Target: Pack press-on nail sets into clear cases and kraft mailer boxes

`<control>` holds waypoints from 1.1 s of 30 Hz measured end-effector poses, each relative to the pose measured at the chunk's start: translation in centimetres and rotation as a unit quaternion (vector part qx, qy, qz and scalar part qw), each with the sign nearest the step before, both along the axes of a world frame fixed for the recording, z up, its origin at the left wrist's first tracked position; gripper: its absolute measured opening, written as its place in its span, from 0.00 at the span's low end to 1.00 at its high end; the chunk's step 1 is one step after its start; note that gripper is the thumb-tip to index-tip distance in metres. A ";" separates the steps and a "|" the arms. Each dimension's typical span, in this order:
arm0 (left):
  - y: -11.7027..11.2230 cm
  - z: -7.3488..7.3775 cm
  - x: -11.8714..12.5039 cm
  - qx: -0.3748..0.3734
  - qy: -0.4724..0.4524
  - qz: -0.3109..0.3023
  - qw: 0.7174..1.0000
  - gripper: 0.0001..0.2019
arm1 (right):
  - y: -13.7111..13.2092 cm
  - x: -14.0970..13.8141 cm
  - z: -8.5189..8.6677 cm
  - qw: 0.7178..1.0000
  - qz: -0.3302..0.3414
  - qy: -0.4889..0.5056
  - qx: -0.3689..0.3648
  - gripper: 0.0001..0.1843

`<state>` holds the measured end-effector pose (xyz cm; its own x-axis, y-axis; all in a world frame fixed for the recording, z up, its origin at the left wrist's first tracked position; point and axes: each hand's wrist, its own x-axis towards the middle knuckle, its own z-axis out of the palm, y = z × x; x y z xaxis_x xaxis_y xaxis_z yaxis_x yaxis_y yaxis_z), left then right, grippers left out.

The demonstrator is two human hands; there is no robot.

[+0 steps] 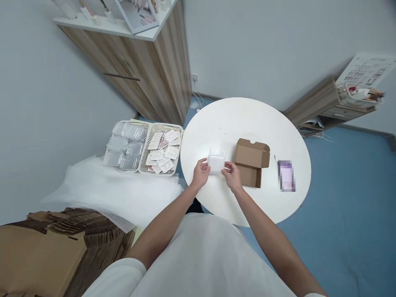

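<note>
Over the round white table (pixel 213 123), a small clear plastic case with something white in it (pixel 216 162) is between my two hands. My left hand (pixel 201 171) grips its left side with thumb and fingers. On the opposite side my right hand (pixel 232 175) pinches its right edge. Just right of my right hand lies an unfolded brown cardboard box (pixel 252 154), its lid turned up toward the far side and its tray nearest me. The exact contents of the case cannot be made out.
A blurred purple-pink item (pixel 286 176) lies at the table's right. Left of the table are a white basket of printed cards (pixel 159 149) and a basket of clear plastic packs (pixel 125 144). Translucent sheets (pixel 123 194) and stacked flat cardboard (pixel 40 255) lie nearer me. A wooden cabinet (pixel 148 70) stands behind.
</note>
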<state>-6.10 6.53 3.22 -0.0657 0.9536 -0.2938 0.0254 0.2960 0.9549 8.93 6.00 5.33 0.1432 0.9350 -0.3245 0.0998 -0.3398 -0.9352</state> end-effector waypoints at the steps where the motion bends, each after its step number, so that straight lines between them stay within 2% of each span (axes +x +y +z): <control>1: -0.3 0.3 1.3 0.013 0.013 -0.017 1.000 0.21 | -0.6 1.3 0.3 1.000 -0.002 -0.006 0.008 0.21; 7: -1.2 1.6 8.9 0.029 0.130 -0.129 0.983 0.20 | -3.5 9.1 0.7 0.995 -0.022 -0.088 0.038 0.21; 10: -1.1 1.6 11.8 0.028 0.173 -0.164 0.971 0.17 | -3.9 12.0 -0.2 0.990 -0.007 -0.134 0.038 0.21; 13: -1.0 1.2 13.5 0.024 0.200 -0.187 0.961 0.16 | -3.8 13.7 -1.5 0.982 0.026 -0.182 0.037 0.19; 17: -0.9 0.5 14.3 -0.005 0.257 -0.198 0.946 0.18 | -3.5 14.5 -3.0 0.968 0.077 -0.234 0.040 0.16; 23: -0.8 -0.1 14.2 -0.020 0.310 -0.242 0.919 0.20 | -2.8 14.1 -4.3 0.940 0.135 -0.312 0.013 0.18; 28: -0.9 -0.4 14.4 -0.045 0.352 -0.264 0.897 0.23 | -2.6 13.5 -4.6 0.921 0.170 -0.350 -0.009 0.20; 33: -1.6 -0.3 14.0 -0.038 0.374 -0.277 0.884 0.27 | -3.0 12.8 -4.1 0.916 0.186 -0.356 -0.002 0.19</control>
